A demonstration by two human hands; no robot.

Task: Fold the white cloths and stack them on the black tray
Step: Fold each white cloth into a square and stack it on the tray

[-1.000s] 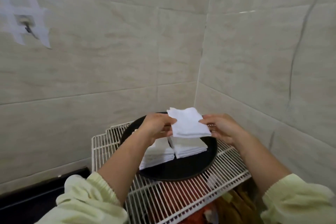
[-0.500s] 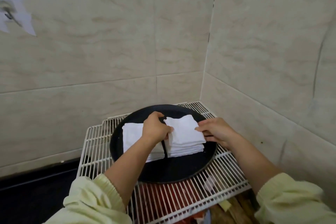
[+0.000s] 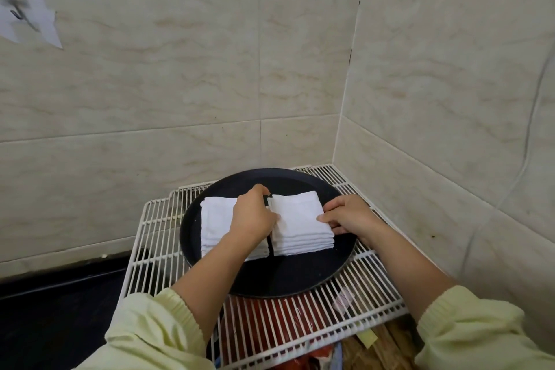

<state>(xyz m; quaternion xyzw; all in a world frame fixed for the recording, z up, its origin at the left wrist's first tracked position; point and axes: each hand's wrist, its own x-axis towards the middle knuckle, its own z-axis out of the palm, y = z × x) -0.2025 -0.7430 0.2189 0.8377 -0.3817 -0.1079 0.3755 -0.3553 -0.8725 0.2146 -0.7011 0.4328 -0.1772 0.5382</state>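
Corner of a tiled wall (image 3: 180, 84). A white wire rack (image 3: 150, 234) sits in the corner with a round black tray (image 3: 285, 276) on top of it.

Two piles of folded white cloths are on the tray, side by side, almost touching. The left stack (image 3: 216, 222) lies toward the tray's left side and is partly covered by the person's forearm. The right stack (image 3: 300, 225) sits near the tray's middle, several layers high, its edges fairly square.

The left hand (image 3: 253, 213) is down between the two piles. Its fingers (image 3: 274, 216) are curled onto the left edge of the right stack, gripping that edge. The back of the hand hides the gap and part of the left stack.

The right hand (image 3: 348, 215) is at the right edge of the right stack. Its fingers (image 3: 326, 216) are bent and pinching that side, fingertips on the top layer. How many layers they catch, cannot tell.

Both arms reach in from below the view, pale yellow-green sleeves (image 3: 156, 330) pushed up past the wrists.

Red stuff (image 3: 270, 318) shows through the rack wires below the tray; what it is, unclear. There is a dark surface (image 3: 60, 309) at lower left. A white paper patch (image 3: 27, 15) with a small hook is stuck high on the left wall.
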